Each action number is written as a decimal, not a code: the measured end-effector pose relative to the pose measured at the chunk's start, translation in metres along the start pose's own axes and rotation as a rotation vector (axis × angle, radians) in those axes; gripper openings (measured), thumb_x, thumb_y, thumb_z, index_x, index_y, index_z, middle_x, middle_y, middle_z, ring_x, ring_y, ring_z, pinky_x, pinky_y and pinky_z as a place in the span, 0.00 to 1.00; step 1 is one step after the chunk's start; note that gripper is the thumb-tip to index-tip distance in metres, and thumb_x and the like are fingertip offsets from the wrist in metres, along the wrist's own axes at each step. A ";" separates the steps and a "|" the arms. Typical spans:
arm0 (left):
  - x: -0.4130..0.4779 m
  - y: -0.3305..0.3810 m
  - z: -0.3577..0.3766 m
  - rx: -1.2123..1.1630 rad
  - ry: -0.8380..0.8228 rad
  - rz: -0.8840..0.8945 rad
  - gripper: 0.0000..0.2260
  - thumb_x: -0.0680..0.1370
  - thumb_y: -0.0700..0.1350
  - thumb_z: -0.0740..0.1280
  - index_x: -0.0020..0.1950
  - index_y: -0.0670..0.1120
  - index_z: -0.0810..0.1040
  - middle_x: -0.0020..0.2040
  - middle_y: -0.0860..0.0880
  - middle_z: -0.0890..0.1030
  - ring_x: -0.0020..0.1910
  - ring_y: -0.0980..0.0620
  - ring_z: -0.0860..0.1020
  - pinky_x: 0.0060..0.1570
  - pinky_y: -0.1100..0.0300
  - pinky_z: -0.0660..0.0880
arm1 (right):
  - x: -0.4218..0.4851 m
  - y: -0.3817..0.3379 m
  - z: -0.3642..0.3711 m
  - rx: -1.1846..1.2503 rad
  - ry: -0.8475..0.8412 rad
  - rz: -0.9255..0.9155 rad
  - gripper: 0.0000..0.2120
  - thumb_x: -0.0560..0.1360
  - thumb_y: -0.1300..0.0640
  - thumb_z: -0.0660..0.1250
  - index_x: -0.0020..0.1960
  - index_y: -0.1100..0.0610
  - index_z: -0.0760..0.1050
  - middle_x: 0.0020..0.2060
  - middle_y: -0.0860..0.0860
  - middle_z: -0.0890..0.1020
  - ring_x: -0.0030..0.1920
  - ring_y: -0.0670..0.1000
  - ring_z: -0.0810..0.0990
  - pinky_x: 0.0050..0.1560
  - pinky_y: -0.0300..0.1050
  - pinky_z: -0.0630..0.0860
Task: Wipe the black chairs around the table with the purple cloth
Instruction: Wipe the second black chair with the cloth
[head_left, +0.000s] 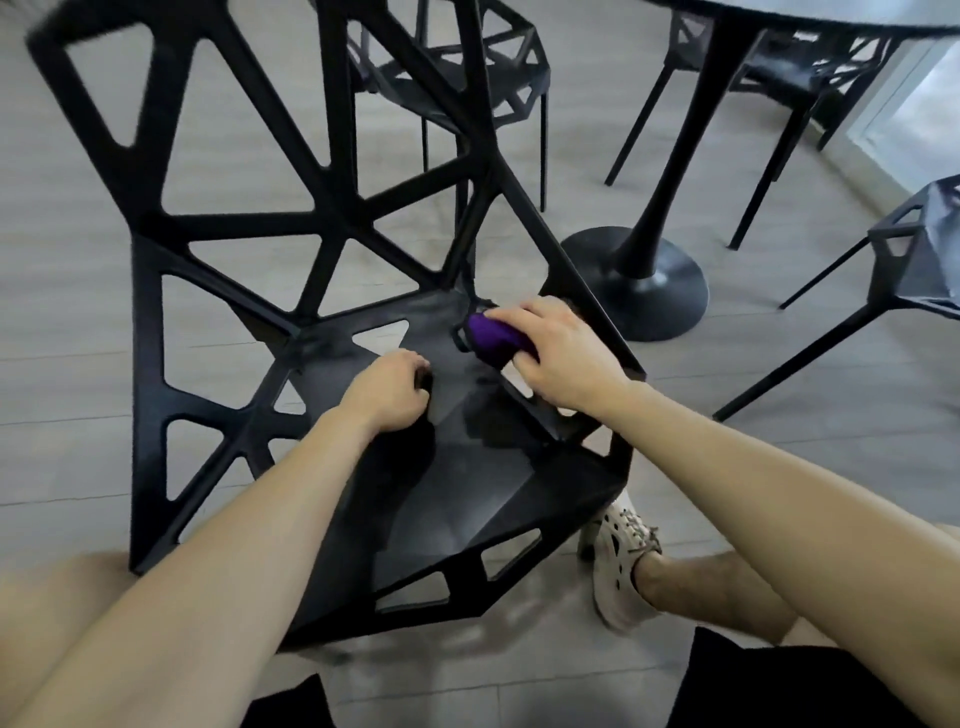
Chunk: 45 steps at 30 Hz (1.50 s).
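Purple cloth (493, 335) clutched in right hand (563, 358), pressed on black chair (467, 493); left hand (387, 396) gripping its seat edge. Seemingly mid-task; other chairs (467, 83) remaining.

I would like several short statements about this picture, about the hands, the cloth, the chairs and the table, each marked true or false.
1. The right hand presses the purple cloth on the nearest black chair. True.
2. The left hand is lifted clear of that chair. False: its curled fingers grip the seat.
3. The table stands on four thin legs. False: it has one pedestal with a round base.
4. Near the table stand other black chairs. True.
5. The person wears a light-coloured shoe. True.
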<state>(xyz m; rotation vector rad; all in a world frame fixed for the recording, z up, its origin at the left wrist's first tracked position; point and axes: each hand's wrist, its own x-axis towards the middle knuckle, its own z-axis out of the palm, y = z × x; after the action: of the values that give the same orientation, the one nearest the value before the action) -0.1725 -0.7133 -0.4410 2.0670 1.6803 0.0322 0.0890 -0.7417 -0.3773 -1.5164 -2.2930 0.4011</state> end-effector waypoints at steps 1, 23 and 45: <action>0.001 -0.010 -0.002 -0.004 0.032 -0.031 0.20 0.76 0.43 0.67 0.68 0.49 0.81 0.71 0.47 0.79 0.71 0.42 0.77 0.68 0.47 0.76 | 0.021 -0.003 0.003 0.002 0.011 0.023 0.27 0.76 0.59 0.67 0.75 0.48 0.74 0.64 0.49 0.79 0.67 0.54 0.73 0.68 0.58 0.75; 0.059 -0.060 -0.040 0.215 0.085 -0.189 0.40 0.76 0.65 0.61 0.83 0.44 0.66 0.80 0.44 0.71 0.79 0.42 0.68 0.77 0.47 0.67 | 0.169 -0.005 0.024 -0.638 0.672 0.212 0.18 0.77 0.66 0.60 0.63 0.62 0.80 0.59 0.61 0.78 0.58 0.64 0.77 0.54 0.56 0.75; 0.045 -0.046 -0.054 0.103 0.079 -0.220 0.27 0.74 0.46 0.68 0.74 0.45 0.73 0.70 0.46 0.77 0.70 0.41 0.74 0.66 0.49 0.74 | 0.153 -0.014 0.056 -0.459 -0.213 0.005 0.18 0.75 0.55 0.68 0.64 0.54 0.83 0.58 0.55 0.78 0.61 0.60 0.75 0.57 0.54 0.79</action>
<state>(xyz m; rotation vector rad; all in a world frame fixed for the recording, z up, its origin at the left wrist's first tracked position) -0.2207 -0.6468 -0.4219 1.9634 1.9871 -0.0452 -0.0025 -0.6079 -0.4000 -1.7585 -2.6821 0.0326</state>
